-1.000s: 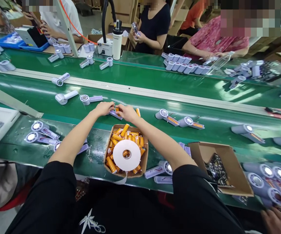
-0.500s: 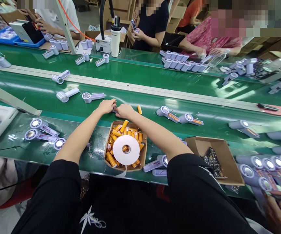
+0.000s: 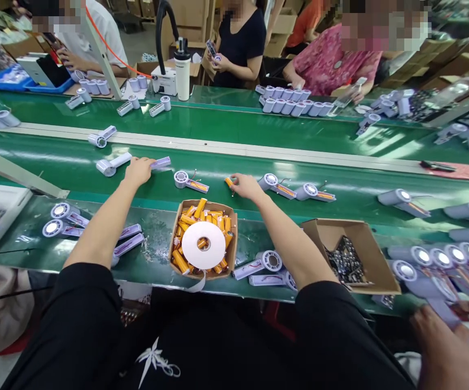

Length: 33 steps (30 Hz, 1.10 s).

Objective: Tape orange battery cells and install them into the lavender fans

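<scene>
My left hand (image 3: 138,171) is closed over the head of a lavender handheld fan, whose open handle (image 3: 161,163) sticks out to the right. With its fingertips my right hand (image 3: 246,187) pinches an orange battery (image 3: 228,182) on the green belt. Between the hands lies a fan (image 3: 181,179) with an orange battery in its handle and thin wires sticking up. Nearer me stands a cardboard box (image 3: 234,246) of loose orange batteries, with a white tape roll (image 3: 191,246) on top.
Two fans with batteries (image 3: 311,190) lie right of my right hand. A cardboard box (image 3: 375,244) holds dark circuit boards (image 3: 345,260). More fans (image 3: 58,227) rest on the near ledge. Co-workers sit across the belt; another person's hands (image 3: 441,336) are at lower right.
My hands have parted from the fan they were both at, leaving it on the belt. The left moved left onto another fan; the right moved right and took hold of the loose battery.
</scene>
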Each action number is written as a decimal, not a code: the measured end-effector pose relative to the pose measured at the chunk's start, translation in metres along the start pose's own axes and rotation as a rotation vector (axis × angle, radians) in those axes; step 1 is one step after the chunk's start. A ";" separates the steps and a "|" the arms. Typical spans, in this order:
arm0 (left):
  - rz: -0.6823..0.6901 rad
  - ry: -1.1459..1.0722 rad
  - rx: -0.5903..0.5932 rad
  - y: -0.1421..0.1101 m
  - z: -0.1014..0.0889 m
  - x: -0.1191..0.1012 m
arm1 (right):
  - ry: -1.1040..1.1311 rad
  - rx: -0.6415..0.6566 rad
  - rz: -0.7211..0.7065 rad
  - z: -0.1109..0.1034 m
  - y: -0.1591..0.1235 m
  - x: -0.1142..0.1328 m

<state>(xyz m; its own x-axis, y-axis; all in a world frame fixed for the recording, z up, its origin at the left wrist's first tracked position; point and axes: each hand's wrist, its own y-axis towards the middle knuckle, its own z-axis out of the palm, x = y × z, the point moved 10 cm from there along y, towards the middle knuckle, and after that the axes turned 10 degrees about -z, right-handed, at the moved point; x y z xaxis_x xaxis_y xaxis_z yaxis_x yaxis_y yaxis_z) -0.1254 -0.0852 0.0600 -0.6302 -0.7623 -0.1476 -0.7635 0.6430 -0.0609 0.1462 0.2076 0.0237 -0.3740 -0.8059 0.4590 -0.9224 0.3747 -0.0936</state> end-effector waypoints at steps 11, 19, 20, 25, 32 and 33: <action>-0.087 0.240 0.081 -0.170 0.014 0.032 | 1.317 -0.148 -0.032 -0.007 -0.141 -0.001; 0.435 0.057 -0.111 -0.232 0.000 -0.104 | 1.153 -0.222 -0.177 -0.040 -0.159 0.030; 0.543 0.020 -0.068 -0.246 0.008 -0.129 | 1.166 -0.244 -0.177 -0.041 -0.162 0.031; 0.671 0.039 0.089 -0.270 0.036 -0.183 | 1.201 -0.251 -0.227 -0.046 -0.184 0.044; 0.718 -0.002 -0.030 -0.274 -0.003 -0.171 | 1.334 -0.221 -0.237 -0.051 -0.237 0.051; 0.710 -0.036 -0.140 -0.278 -0.019 -0.168 | 1.353 -0.172 -0.256 -0.045 -0.246 0.058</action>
<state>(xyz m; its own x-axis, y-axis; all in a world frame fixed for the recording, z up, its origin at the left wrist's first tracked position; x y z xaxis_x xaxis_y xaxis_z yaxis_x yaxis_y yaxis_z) 0.1899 -0.1369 0.1204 -0.9775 -0.1603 -0.1369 -0.1845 0.9647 0.1880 0.3560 0.0891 0.1134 0.2764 0.1694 0.9460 -0.8899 0.4167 0.1854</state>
